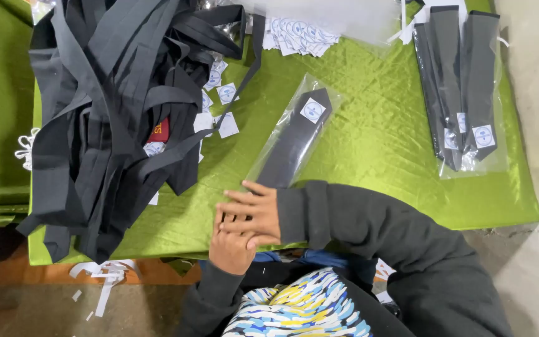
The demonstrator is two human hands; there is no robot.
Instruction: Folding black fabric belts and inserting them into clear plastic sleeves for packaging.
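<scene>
A black tie in a clear plastic bag [294, 140] lies slantwise on the green cloth table [375, 143], a white round-marked label on its far tip. Its near end runs under my hands at the table's front edge. My right hand [254, 209] reaches in from the right in a dark grey sleeve and lies flat, fingers pointing left, over the bag's end. My left hand [229, 249] is just below it, its fingers tucked under the right hand and mostly hidden, on that same end.
A big heap of loose black ties [107, 118] covers the table's left part. Small white labels [297, 31] lie scattered beside it and at the back. Several bagged ties [463, 87] are stacked at the right. Paper strips [104, 274] litter the floor.
</scene>
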